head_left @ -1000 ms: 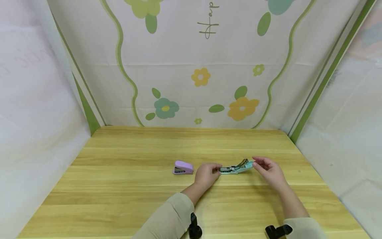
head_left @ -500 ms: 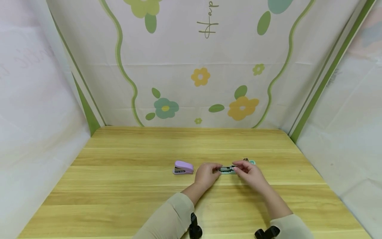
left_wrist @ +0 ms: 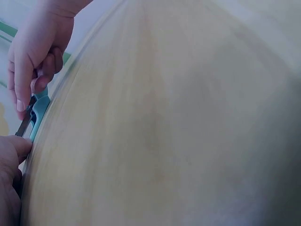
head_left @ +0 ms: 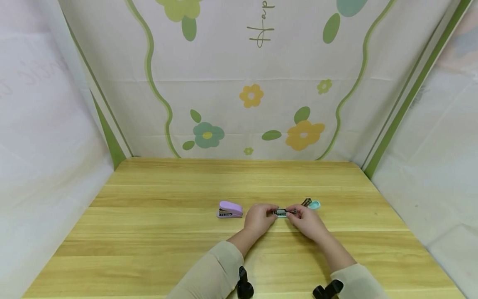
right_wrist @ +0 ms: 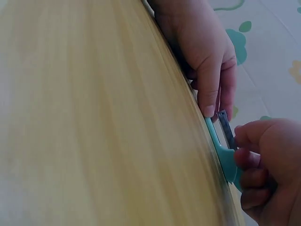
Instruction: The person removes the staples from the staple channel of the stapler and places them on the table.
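A mint-green stapler (head_left: 281,215) lies spread wide on the table, its top (head_left: 315,205) folded back to the right. My left hand (head_left: 258,220) pinches the stapler's left end between thumb and fingers. Over its middle, my right hand (head_left: 310,223) grips with thumb and fingertips. In the right wrist view a narrow metal bar (right_wrist: 226,129) slants up from the green base (right_wrist: 214,134), and my right fingers (right_wrist: 249,133) hold it. The left wrist view shows only part of the stapler (left_wrist: 40,110) between both hands. My right fingers hide the stapler's hinge area.
A purple stapler (head_left: 230,209) stands on the wooden table (head_left: 168,249) just left of my left hand. Behind the table hangs a flower-printed cloth (head_left: 224,62), with pale cloth walls on both sides.
My right hand has left the stapler's folded-back top, moved left to its middle and taken hold of the metal bar. The left hand has stayed in place.
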`<act>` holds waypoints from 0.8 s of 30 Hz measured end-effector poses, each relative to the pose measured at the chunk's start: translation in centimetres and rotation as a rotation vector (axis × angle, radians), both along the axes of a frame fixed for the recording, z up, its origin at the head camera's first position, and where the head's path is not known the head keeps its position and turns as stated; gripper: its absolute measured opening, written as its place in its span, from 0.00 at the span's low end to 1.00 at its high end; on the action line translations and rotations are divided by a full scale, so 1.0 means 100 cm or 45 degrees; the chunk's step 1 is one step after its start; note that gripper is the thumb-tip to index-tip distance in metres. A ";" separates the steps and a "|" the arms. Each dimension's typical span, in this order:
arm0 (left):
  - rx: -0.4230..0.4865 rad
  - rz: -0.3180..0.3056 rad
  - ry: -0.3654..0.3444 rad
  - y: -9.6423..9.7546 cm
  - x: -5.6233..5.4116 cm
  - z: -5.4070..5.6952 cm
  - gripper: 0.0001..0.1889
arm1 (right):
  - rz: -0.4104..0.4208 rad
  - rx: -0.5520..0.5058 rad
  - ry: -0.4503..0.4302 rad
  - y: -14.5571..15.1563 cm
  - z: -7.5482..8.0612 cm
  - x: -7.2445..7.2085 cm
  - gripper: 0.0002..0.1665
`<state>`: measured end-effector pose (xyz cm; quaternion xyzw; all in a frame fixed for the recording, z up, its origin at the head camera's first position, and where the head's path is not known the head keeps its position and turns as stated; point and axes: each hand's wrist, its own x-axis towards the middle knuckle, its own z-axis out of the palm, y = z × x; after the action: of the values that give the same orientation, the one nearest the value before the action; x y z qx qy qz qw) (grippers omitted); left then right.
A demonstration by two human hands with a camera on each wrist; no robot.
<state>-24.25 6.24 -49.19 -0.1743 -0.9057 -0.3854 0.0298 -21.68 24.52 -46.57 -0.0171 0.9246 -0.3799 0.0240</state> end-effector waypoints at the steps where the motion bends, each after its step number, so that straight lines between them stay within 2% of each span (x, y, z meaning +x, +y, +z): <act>1: 0.001 -0.002 0.005 0.000 0.000 0.000 0.13 | -0.002 0.018 0.001 -0.001 0.000 0.000 0.14; 6: 0.002 -0.003 0.001 0.000 0.000 0.000 0.13 | -0.007 0.100 0.007 -0.005 0.002 0.000 0.14; 12: 0.004 -0.005 -0.003 0.000 0.000 0.000 0.13 | 0.005 0.107 0.001 -0.008 0.003 0.000 0.15; 21: -0.011 0.002 0.020 0.000 -0.002 -0.003 0.13 | -0.041 -0.103 -0.069 -0.008 -0.001 -0.003 0.15; 24: -0.014 0.004 0.024 0.001 -0.002 -0.003 0.13 | -0.063 -0.143 -0.054 -0.008 -0.002 -0.004 0.15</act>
<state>-24.49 6.30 -49.54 -0.1767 -0.9077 -0.3786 0.0380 -22.04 23.72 -46.81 0.0125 0.9012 -0.4320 0.0332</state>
